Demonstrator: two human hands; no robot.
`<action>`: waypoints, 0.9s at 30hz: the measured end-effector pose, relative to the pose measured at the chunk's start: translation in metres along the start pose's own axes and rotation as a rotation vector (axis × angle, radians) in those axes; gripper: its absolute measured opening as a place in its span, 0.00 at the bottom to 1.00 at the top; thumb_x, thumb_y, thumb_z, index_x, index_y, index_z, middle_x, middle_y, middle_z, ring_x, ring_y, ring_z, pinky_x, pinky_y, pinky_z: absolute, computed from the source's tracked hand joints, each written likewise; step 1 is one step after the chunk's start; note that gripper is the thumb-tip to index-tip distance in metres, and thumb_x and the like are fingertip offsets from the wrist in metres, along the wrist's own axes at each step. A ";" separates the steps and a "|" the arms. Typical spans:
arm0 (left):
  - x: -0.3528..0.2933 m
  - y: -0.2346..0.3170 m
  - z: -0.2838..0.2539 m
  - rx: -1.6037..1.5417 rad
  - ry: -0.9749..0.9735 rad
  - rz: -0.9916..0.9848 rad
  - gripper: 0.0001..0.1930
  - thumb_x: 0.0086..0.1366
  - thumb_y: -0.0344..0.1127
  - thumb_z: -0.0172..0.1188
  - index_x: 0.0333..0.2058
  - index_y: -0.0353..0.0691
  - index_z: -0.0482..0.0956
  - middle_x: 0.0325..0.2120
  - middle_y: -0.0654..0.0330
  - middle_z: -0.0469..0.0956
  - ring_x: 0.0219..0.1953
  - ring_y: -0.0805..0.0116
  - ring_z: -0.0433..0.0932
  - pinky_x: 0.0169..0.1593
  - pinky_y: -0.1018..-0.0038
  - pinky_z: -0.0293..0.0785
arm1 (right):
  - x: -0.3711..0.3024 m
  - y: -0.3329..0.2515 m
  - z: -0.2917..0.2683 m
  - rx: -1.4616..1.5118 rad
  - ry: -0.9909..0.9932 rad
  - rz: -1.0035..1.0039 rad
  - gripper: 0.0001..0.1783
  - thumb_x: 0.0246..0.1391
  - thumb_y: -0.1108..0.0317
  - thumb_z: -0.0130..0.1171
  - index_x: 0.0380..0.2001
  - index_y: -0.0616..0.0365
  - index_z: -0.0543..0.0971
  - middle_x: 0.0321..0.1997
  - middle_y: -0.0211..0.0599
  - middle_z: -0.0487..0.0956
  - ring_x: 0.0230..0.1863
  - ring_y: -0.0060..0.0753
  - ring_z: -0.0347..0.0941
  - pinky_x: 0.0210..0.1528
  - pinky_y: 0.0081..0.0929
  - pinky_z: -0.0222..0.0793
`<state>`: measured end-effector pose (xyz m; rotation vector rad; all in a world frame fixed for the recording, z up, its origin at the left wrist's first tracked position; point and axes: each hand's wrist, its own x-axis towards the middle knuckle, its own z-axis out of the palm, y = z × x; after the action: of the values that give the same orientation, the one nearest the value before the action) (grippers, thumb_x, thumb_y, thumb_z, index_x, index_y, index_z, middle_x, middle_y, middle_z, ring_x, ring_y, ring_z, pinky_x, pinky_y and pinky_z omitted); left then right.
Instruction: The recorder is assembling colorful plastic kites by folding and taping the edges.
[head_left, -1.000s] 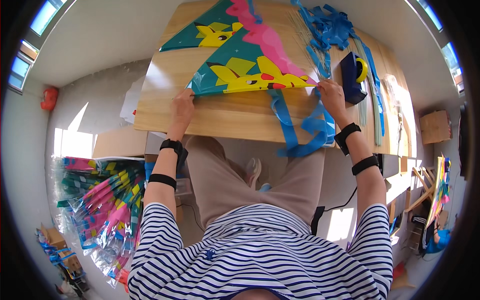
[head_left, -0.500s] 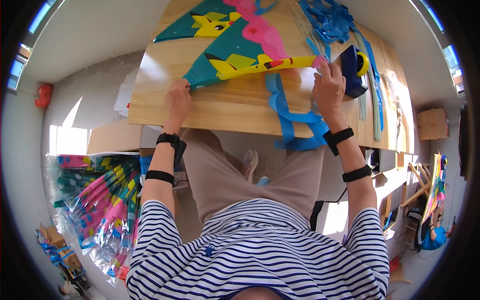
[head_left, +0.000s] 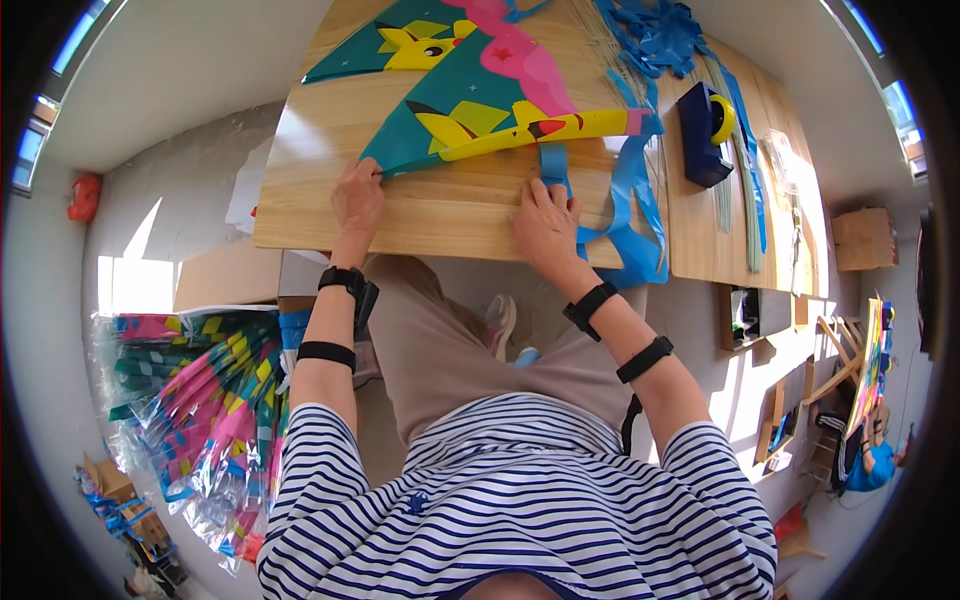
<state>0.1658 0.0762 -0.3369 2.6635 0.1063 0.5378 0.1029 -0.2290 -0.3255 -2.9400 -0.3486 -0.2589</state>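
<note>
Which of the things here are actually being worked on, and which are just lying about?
In use:
- left hand pressing the corner of the folded teal kite
- right hand flat on the wooden table, at the blue ribbon tail

Lying about:
- blue tape dispenser
- heap of blue strips
- second kite
- bagged kites on the floor

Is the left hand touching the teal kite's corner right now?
Touching: the head view shows the left hand with its fingertips on the teal kite at its near corner.

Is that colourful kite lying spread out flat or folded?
Folded, it seems: the kite lies as a narrow wedge, its lower edge doubled over, left hand at its tip.
</note>
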 end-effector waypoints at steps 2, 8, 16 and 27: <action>-0.003 0.002 0.000 -0.012 -0.001 0.002 0.02 0.64 0.31 0.62 0.35 0.47 0.80 0.37 0.58 0.80 0.40 0.48 0.81 0.41 0.54 0.76 | -0.026 -0.002 -0.009 0.023 -0.053 -0.028 0.32 0.51 0.61 0.67 0.58 0.64 0.75 0.62 0.40 0.71 0.59 0.47 0.64 0.59 0.48 0.58; -0.006 0.001 0.002 0.022 -0.020 -0.017 0.02 0.65 0.31 0.61 0.36 0.46 0.80 0.39 0.57 0.80 0.41 0.47 0.81 0.43 0.54 0.76 | -0.088 -0.007 -0.036 0.169 -0.011 -0.179 0.28 0.50 0.63 0.69 0.53 0.65 0.77 0.63 0.42 0.70 0.64 0.49 0.64 0.62 0.51 0.59; -0.002 -0.005 0.008 0.051 0.011 -0.014 0.03 0.63 0.32 0.63 0.35 0.48 0.81 0.39 0.58 0.80 0.41 0.49 0.81 0.42 0.53 0.77 | 0.015 0.001 -0.012 0.021 0.039 -0.100 0.24 0.51 0.61 0.68 0.50 0.61 0.80 0.63 0.43 0.72 0.63 0.49 0.64 0.61 0.51 0.59; -0.012 0.001 0.004 0.001 0.036 0.004 0.03 0.62 0.31 0.64 0.34 0.48 0.80 0.37 0.60 0.80 0.39 0.50 0.81 0.40 0.54 0.76 | -0.111 -0.047 -0.064 0.180 -0.331 -0.402 0.18 0.48 0.63 0.70 0.44 0.55 0.84 0.57 0.35 0.76 0.63 0.44 0.66 0.69 0.63 0.51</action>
<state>0.1566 0.0723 -0.3443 2.6563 0.1112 0.5871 -0.0248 -0.2202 -0.2773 -2.7038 -0.9558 0.2063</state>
